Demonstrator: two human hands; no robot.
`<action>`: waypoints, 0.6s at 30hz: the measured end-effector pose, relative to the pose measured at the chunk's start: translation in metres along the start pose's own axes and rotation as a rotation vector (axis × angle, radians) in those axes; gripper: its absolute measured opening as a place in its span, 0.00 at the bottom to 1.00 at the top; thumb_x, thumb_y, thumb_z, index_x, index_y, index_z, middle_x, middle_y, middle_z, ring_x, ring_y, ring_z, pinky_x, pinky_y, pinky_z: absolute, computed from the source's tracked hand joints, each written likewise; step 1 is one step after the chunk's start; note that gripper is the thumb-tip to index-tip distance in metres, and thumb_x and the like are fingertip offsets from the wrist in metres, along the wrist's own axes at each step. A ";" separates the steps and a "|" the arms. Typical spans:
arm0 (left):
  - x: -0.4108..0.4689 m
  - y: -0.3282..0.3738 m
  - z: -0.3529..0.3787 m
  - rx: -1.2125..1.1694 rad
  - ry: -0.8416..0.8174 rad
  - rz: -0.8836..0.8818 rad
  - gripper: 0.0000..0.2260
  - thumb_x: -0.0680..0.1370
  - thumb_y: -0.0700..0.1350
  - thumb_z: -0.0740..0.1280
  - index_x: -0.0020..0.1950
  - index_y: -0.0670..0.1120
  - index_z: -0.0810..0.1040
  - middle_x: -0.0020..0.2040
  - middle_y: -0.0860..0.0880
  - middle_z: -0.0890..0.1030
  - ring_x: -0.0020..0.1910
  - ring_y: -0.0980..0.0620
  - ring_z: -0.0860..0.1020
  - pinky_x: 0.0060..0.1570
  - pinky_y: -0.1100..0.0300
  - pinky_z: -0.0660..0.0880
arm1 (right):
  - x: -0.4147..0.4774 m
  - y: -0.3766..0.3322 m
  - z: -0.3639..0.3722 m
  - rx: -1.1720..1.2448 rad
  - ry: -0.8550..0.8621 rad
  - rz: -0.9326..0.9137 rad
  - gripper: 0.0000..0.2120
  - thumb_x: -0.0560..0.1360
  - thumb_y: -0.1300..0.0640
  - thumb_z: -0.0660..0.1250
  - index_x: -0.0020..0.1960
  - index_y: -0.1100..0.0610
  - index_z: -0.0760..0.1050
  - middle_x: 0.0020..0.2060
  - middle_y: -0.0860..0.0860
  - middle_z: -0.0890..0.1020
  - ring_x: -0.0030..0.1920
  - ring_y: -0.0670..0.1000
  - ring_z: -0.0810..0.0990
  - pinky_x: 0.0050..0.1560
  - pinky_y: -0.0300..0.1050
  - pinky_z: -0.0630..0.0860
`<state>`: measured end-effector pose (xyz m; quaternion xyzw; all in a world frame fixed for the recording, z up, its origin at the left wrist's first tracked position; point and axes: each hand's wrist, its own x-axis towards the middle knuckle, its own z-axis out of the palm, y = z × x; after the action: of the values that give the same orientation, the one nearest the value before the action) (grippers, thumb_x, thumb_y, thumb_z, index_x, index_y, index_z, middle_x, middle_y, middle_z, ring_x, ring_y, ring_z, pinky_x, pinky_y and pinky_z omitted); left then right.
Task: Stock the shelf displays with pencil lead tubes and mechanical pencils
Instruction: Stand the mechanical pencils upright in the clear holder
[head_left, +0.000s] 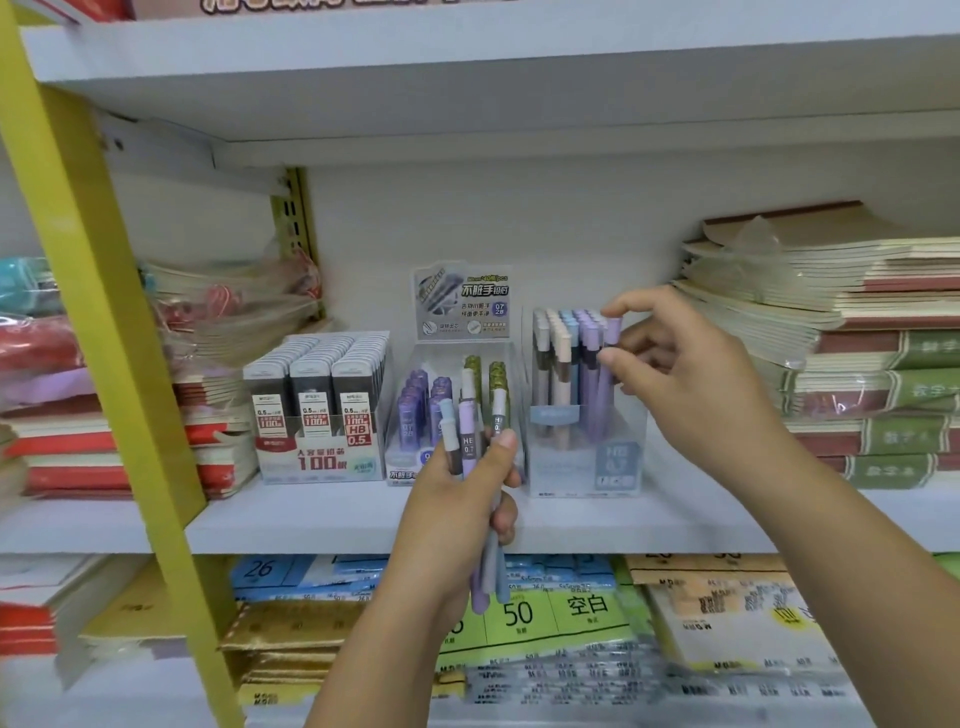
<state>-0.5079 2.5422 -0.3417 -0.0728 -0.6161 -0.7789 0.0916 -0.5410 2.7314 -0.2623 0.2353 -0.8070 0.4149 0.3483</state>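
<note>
Bare left grip (462, 493), bare right grip (685, 384), bare forearms (857, 561).

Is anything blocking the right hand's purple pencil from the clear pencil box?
Nothing visible does. The right hand pinches the purple pencil at the right side of the clear pencil box, beside stocked pencils; the bundle in the left hand sits lower left.

Left hand (462, 499), near and centre, thumb upright, fingers curled round a bundle of mechanical pencils (466, 431). Right hand (675, 374), farther and to the right, pinches one purple pencil (613, 335) between forefinger and thumb, other fingers loosely bent
</note>
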 end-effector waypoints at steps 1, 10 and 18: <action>0.000 0.000 0.000 0.018 -0.008 -0.005 0.08 0.78 0.55 0.70 0.44 0.52 0.78 0.36 0.52 0.78 0.26 0.55 0.69 0.28 0.59 0.70 | 0.000 0.002 0.000 -0.006 -0.016 0.007 0.17 0.75 0.58 0.69 0.48 0.35 0.70 0.38 0.45 0.81 0.38 0.42 0.79 0.41 0.34 0.76; -0.007 0.005 0.001 0.080 -0.062 -0.017 0.16 0.71 0.62 0.72 0.37 0.50 0.81 0.33 0.48 0.79 0.26 0.54 0.71 0.30 0.60 0.71 | 0.000 0.013 0.010 -0.259 0.081 0.031 0.14 0.76 0.56 0.68 0.60 0.45 0.77 0.46 0.47 0.71 0.39 0.39 0.67 0.38 0.32 0.63; -0.014 0.015 0.007 0.038 -0.188 0.010 0.20 0.67 0.63 0.72 0.52 0.53 0.84 0.40 0.46 0.85 0.27 0.53 0.75 0.30 0.64 0.74 | -0.015 -0.030 0.005 0.165 -0.324 0.169 0.06 0.77 0.49 0.66 0.50 0.45 0.81 0.40 0.42 0.84 0.41 0.37 0.80 0.39 0.28 0.73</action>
<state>-0.4913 2.5462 -0.3294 -0.1471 -0.6362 -0.7564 0.0386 -0.5134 2.7120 -0.2607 0.2582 -0.8326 0.4640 0.1572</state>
